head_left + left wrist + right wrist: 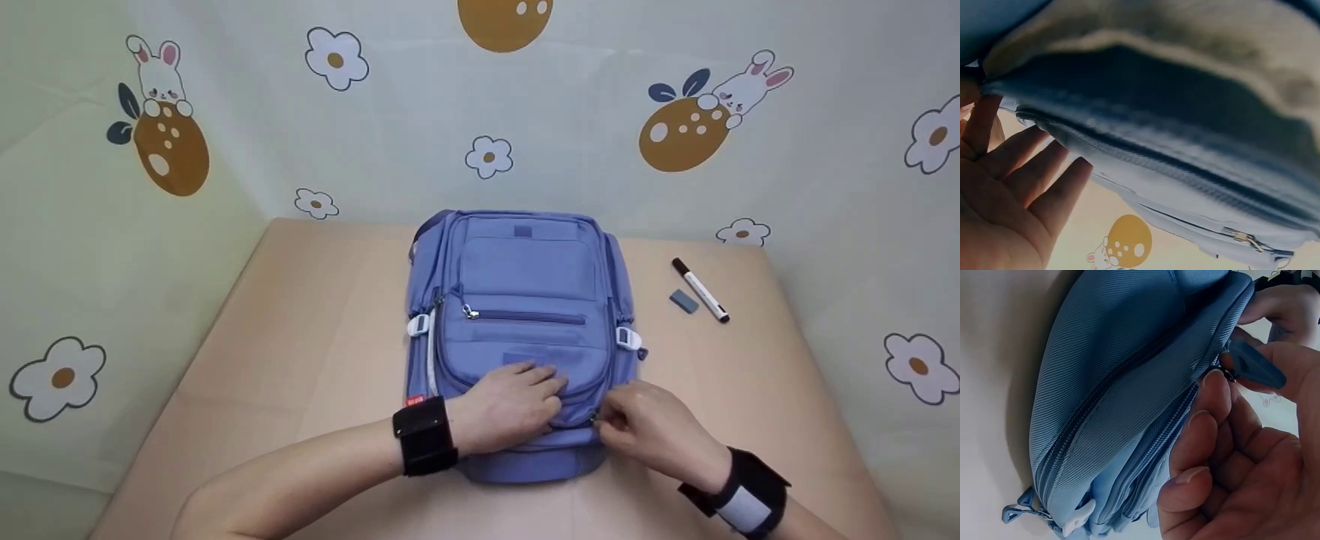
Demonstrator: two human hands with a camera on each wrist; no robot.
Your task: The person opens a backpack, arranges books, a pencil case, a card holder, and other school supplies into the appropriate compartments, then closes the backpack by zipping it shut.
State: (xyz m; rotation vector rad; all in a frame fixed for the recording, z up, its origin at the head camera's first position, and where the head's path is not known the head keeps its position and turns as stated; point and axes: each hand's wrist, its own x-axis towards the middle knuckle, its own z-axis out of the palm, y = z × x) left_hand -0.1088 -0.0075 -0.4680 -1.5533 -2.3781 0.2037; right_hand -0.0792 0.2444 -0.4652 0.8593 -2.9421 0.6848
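Observation:
A blue backpack (pixel 525 270) lies front side up on the table. My left hand (pixel 510 405) lies over its lower front. Thumb and index finger of that left hand (pixel 1022 191) pinch the fabric edge by a pocket's zipper (pixel 1157 163), its other fingers stretched along the cloth. The pocket gapes dark above them in the left wrist view. At the bag's lower right, my right hand (pixel 652 427) pinches a zipper pull (pixel 1255 365) between thumb and curled fingers. The pull's blue tab sticks out past the thumb in the right wrist view.
Right of the bag lie a black-and-white marker (pixel 701 291) and a small grey-blue eraser-like block (pixel 683 301). A printed curtain (pixel 405 135) encloses the table (pixel 315 300) at the back and sides. White buckles (pixel 628 339) sit on the bag's sides.

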